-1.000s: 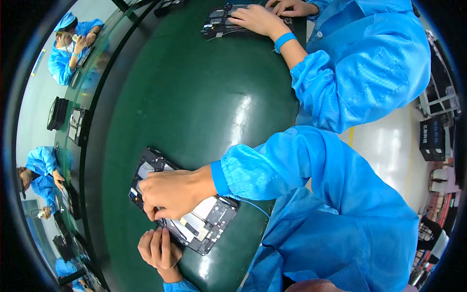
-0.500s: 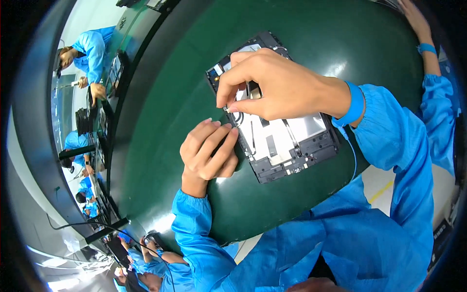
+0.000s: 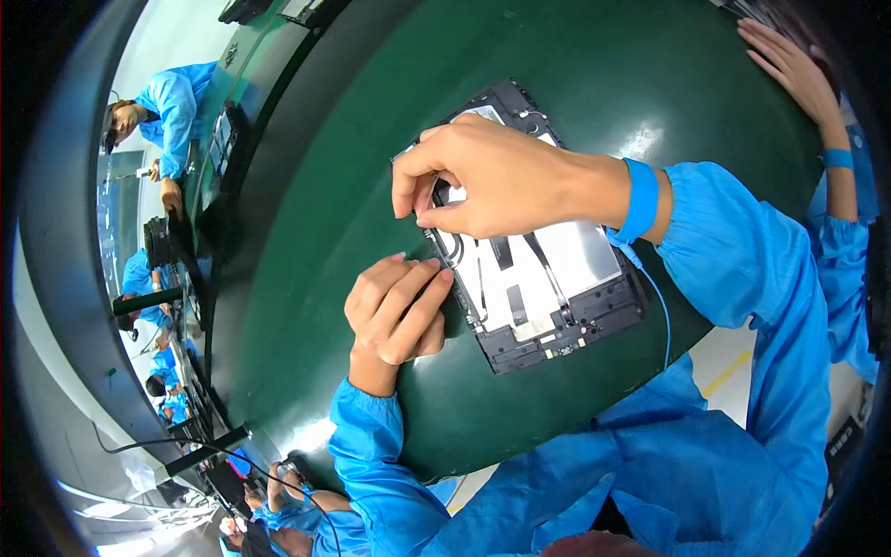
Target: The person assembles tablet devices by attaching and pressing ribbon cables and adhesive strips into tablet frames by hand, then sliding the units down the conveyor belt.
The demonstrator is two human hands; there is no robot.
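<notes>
A tablet-like device (image 3: 577,251) lies at a slant with its inside exposed: a black frame around a large silver-white plate, with dark strips and thin cables. My right hand (image 3: 501,181) reaches over its upper left part. Its thumb and index finger are pinched together at the left edge, and anything between them is too small or hidden to make out. Lower on that same edge, my left hand (image 3: 394,311) has its fingers curled, the tips pressed against the frame. The right palm hides part of the device's upper half.
The green tabletop (image 3: 325,204) surrounds the device. A blue wrist strap (image 3: 640,200) with a cord (image 3: 665,316) hangs off my right wrist. A co-worker's hand (image 3: 789,65) rests at the far right. Other people in blue (image 3: 172,102) sit at a bench on the left.
The device and my left hand appear slightly lower in the picture. My right hand has shifted a little left, its pinched fingertips now at the outer edge of the frame.
</notes>
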